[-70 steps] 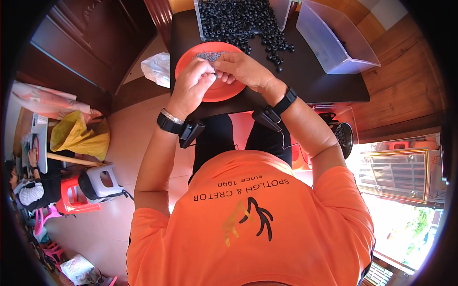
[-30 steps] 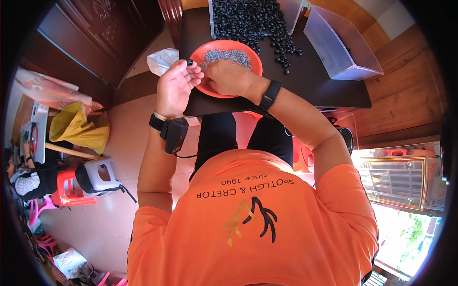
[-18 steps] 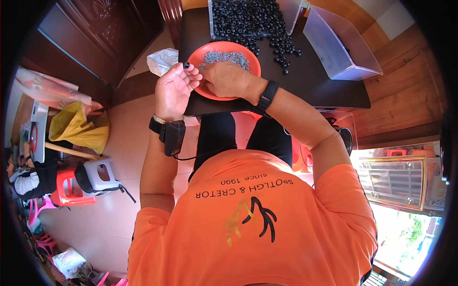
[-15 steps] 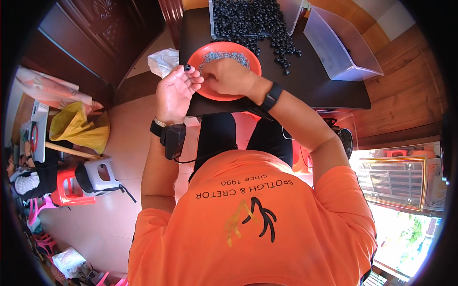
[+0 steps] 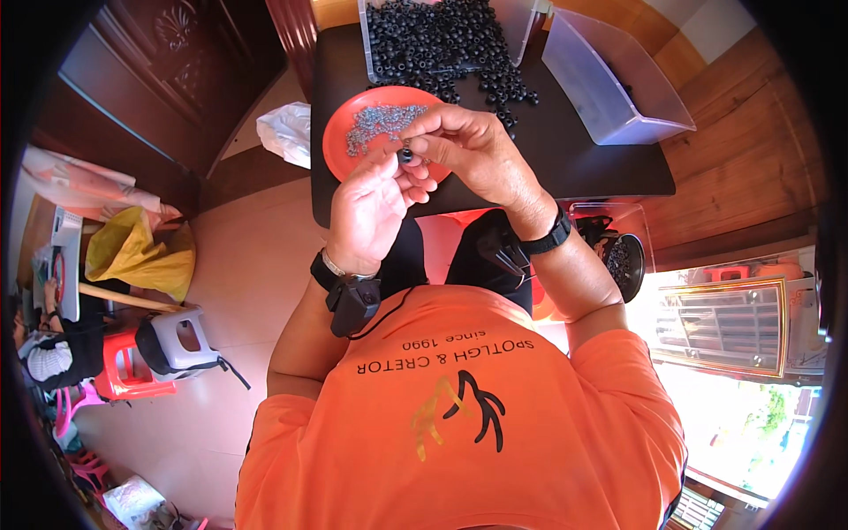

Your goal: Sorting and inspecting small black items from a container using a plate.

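Bead (image 5: 405, 155) — small, dark, round

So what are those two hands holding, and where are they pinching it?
A small black ring, pinched at its sides between the fingertips of the left hand and the right hand, just above the orange plate. Whether either holds something more cannot be told.

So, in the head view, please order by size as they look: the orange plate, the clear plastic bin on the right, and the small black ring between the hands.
1. Clear plastic bin, largest.
2. Orange plate, smaller, partly hidden by the hands.
3. Small black ring, by far the smallest.
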`<move>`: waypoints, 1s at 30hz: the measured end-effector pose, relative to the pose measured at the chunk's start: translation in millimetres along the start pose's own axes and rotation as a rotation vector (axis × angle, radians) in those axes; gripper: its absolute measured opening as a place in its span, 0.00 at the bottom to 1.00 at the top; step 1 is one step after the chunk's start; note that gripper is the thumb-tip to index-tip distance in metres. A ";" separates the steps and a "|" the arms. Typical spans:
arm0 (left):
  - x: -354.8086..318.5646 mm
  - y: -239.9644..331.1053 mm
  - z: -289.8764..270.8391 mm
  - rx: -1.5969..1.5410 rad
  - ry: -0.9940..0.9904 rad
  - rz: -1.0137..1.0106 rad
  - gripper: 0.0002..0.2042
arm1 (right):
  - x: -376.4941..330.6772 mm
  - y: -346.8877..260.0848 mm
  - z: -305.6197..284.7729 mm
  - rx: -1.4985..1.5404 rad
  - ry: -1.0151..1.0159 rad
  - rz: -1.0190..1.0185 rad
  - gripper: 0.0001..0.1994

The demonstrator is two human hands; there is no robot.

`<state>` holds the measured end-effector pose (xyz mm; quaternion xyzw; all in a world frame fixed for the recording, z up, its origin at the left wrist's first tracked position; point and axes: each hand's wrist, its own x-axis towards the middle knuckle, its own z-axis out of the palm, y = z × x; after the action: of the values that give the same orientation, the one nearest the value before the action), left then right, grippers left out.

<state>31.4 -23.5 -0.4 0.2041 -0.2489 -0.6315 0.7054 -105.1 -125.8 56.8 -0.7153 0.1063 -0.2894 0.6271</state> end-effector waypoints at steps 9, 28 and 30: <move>2.0 -11.0 8.5 -0.035 0.069 -0.054 0.12 | -13.5 5.9 -4.6 -0.120 0.059 -0.046 0.06; -12.3 -13.2 -12.0 -0.037 0.069 -0.058 0.11 | -1.4 0.8 -51.5 -0.955 0.054 -0.305 0.11; -13.8 -8.7 -9.9 -0.047 0.134 -0.057 0.11 | 23.2 10.2 -90.6 -0.970 0.192 -0.156 0.09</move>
<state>29.5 -11.1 -14.7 0.2363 -0.1801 -0.6420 0.7068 -133.8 -215.4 57.7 -0.9005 0.2321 -0.3170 0.1862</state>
